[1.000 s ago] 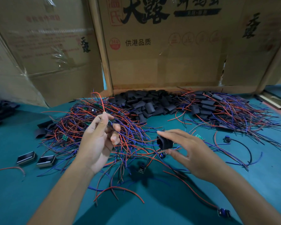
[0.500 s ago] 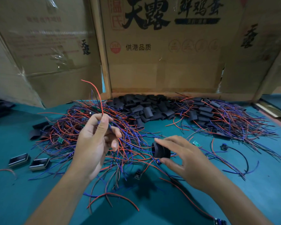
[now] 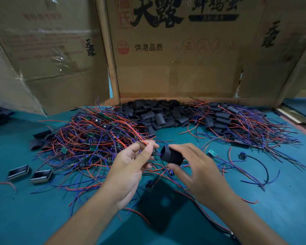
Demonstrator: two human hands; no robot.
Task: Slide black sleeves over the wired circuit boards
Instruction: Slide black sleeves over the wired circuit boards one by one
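Nearest to me, both forearms reach in over the teal tabletop [image 3: 42,218]. The right hand [image 3: 200,175] pinches a short black sleeve [image 3: 171,155] between thumb below and fingers on top, its open mouth turned toward the other hand. The left hand [image 3: 131,167] pinches the red and blue wires [image 3: 140,138] of one wired circuit board [image 3: 155,152], which is mostly hidden behind the fingertips, so I cannot make out its shape. Board and sleeve mouth sit just beside each other, not yet joined.

The sleeve looks light, thin-walled and soft. It seems to collapse flat if squeezed across its faces, so I would hold it by its edges near the back, pressing gently to keep the mouth bowed open. The board looks tiny, stiff and light. The leads are limp and would buckle if pushed, so I would grip close behind the board and not far up the wires, and spare the solder joints any tugging.

A little farther out, two small rectangular metal-rimmed parts [image 3: 29,174] lie to the left, and a loose black-cabled part [image 3: 243,155] to the right. Beyond the hands sprawls the tangled heap of unsleeved boards [image 3: 92,137], with green boards showing among the wires. Behind it lies the pile of empty black sleeves [image 3: 159,115], and to its right a heap of finished sleeved boards [image 3: 237,122]. Cardboard boxes [image 3: 175,55] wall off the back.
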